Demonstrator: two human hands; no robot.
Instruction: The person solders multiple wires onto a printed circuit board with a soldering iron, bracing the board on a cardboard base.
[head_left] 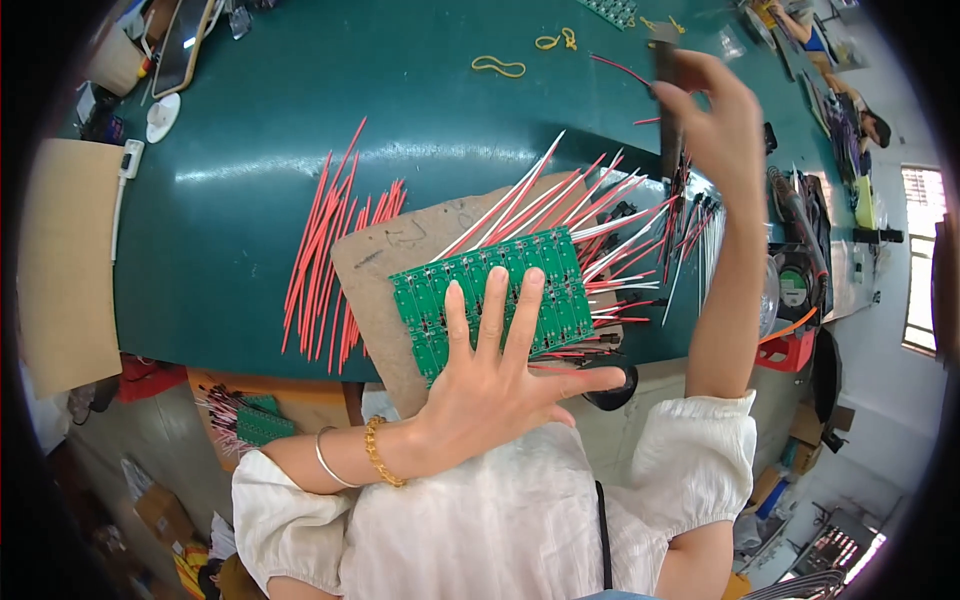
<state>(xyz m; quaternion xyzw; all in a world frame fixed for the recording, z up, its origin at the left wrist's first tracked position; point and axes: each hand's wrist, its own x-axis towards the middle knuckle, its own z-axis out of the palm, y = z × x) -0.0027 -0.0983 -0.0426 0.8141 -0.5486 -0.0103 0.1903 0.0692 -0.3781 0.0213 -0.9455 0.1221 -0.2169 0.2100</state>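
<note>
My left hand (490, 370) lies with fingers spread flat on a green circuit board panel (555, 260), which rests tilted on a brown board (375, 285). Red and white wires (535, 200) stick out from the panel's far and right edges. Up at the right, my right hand (715, 125) is raised above the table, its fingers closed around a long, dark, narrow tool (668, 120) with a greyish upper end. Motion and the hand itself make the tool's exact kind unclear. A bunch of loose red wires (325, 240) lies left of the brown board.
Yellow rubber bands (498, 67) and another green board (608, 10) lie on the green table (250, 110). At the right are a solder spool (793, 288), bundled white wires (708, 240) and a red holder (787, 352). Wired boards (262, 422) sit low at the left.
</note>
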